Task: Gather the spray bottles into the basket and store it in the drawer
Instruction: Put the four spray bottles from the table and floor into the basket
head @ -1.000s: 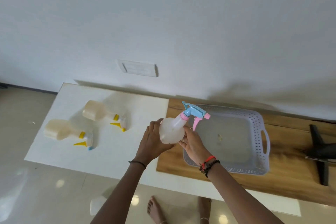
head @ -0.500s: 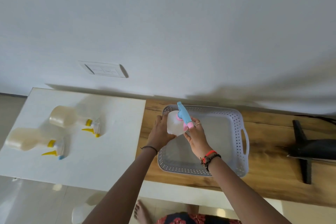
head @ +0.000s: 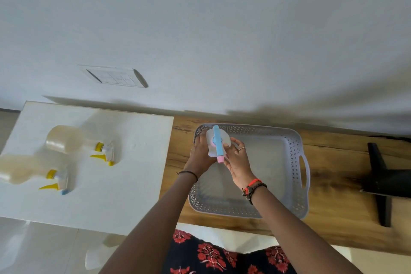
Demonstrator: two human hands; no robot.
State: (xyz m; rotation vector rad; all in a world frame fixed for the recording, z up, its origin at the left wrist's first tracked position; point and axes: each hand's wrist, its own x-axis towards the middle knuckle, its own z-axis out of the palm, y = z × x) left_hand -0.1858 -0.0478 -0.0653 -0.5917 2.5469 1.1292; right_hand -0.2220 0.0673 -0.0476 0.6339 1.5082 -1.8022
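Blue-and-pink-nozzled spray bottle (head: 215,143) stands upright in the grey basket's (head: 299,204) far-left corner, cupped by both hands (head: 201,154) (head: 238,162); release seems next, with two yellow-triggered bottles (head: 73,140) (head: 24,171) waiting on the white surface (head: 124,196).

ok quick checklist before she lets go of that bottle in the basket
1. Blue-and-pink spray bottle upright, over the basket's far left corner: ok.
2. Left hand and right hand both hold the bottle, one on each side: ok.
3. Bottle base resting on the basket floor: cannot tell, the hands and bottle body hide it.
4. Basket sits flat on the wooden surface, no other bottles in it: ok.
5. Bottles still to gather: not ok, two yellow-trigger spray bottles lie on the white table.
6. Drawer ready: cannot tell, none in view.
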